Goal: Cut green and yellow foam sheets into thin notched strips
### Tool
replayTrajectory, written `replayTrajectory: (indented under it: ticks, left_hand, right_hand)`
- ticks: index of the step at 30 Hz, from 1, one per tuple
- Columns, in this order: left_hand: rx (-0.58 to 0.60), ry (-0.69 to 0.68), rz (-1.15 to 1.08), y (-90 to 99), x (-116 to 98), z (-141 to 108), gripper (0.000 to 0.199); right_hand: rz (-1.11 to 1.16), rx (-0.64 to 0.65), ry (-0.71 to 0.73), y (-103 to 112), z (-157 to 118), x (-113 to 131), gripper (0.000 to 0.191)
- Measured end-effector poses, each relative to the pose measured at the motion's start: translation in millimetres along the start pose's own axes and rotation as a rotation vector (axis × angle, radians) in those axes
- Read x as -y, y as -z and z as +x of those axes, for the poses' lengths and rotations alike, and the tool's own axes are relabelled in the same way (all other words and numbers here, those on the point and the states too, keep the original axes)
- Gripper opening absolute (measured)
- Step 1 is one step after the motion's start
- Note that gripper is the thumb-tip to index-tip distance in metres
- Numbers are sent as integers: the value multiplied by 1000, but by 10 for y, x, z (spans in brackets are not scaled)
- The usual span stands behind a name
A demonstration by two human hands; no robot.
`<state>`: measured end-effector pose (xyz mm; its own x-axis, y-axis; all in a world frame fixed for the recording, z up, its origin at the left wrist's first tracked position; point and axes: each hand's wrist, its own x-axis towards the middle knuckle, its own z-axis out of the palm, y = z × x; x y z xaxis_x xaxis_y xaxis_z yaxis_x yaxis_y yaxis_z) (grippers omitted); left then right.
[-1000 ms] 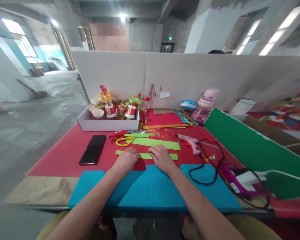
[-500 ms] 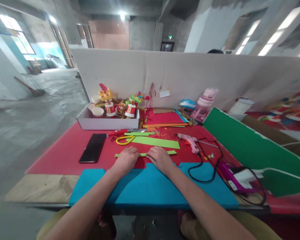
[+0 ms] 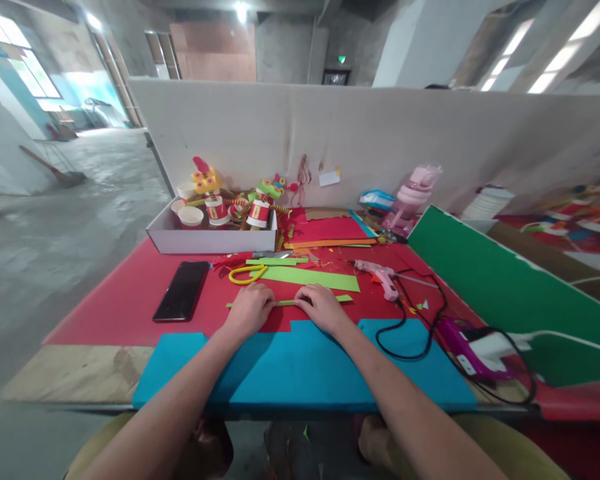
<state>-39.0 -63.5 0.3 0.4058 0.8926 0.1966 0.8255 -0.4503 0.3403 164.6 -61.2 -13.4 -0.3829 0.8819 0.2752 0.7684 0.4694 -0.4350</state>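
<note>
A narrow green paper strip (image 3: 285, 303) runs sideways across the red tabletop between my two hands. My left hand (image 3: 253, 308) pinches it left of its middle, and my right hand (image 3: 319, 307) grips it farther right; both ends stick out past the fingers. Just beyond the hands lie a wider green paper piece (image 3: 313, 278) and yellow-handled scissors (image 3: 247, 274). Under my wrists spreads a blue sheet (image 3: 300, 373) along the near table edge. The fingertips are partly hidden by the backs of the hands.
On the left lies a black phone (image 3: 183, 291); behind it stands a white box (image 3: 210, 241) with paper cups and figures. To the right are a pink glue gun (image 3: 379, 277), its black cord, a purple power strip (image 3: 467, 357) and a green board (image 3: 500, 300).
My hands have moved slightly apart along the green strip, and more of it shows between them. The view has shifted slightly; other things keep their places.
</note>
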Motion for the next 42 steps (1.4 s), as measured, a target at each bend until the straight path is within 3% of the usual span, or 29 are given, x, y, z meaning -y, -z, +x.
replayTrajectory:
  ticks: [16, 42]
  left_hand:
    - [76, 94, 149, 18, -98, 70, 15]
    - [112, 65, 226, 23, -127, 46, 17]
  right_hand:
    - [-62, 103, -175, 108, 100, 121, 13]
    - [-62, 198, -42, 159, 182, 120, 6]
